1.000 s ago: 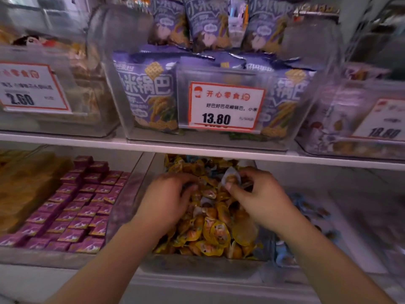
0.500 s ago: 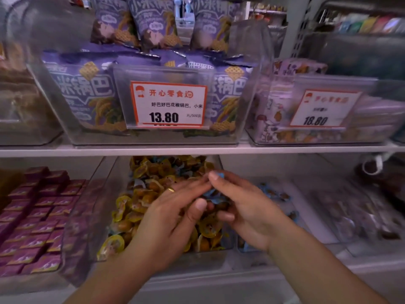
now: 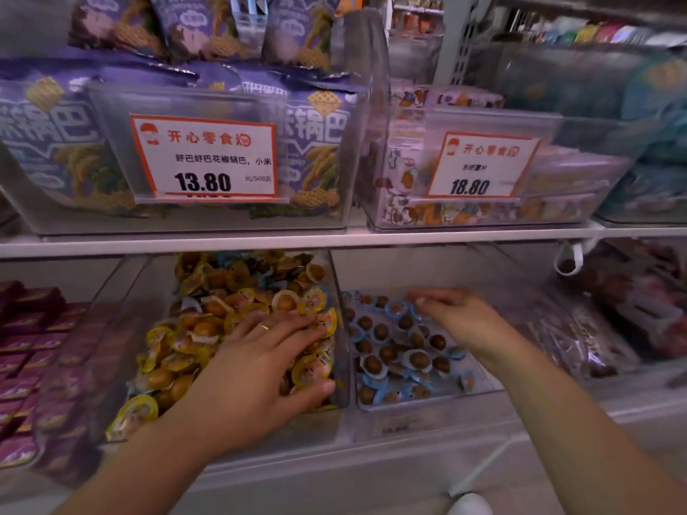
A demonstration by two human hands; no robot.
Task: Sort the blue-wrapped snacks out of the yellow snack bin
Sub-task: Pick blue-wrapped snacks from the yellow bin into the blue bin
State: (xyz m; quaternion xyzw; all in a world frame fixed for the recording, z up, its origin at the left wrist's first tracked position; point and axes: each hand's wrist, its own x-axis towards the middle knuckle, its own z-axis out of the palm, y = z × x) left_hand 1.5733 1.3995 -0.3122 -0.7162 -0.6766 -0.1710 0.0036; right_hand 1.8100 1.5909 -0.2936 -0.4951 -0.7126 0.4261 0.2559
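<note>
Right hand, grasp unclear, is reaching over the blue bin while the flat, unclenched left hand is resting on the yellow snack bin, likely seeking another blue-wrapped snack.

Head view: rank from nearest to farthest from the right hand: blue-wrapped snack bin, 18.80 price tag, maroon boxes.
1. Blue-wrapped snack bin, directly under the right hand.
2. 18.80 price tag, on the shelf above.
3. Maroon boxes, far left.

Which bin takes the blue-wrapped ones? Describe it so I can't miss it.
Find the 18.80 price tag on the upper shelf. Directly below sits a clear bin, right of the yellow snack bin. It alone holds blue-wrapped snacks; the right hand hovers over it.
</note>
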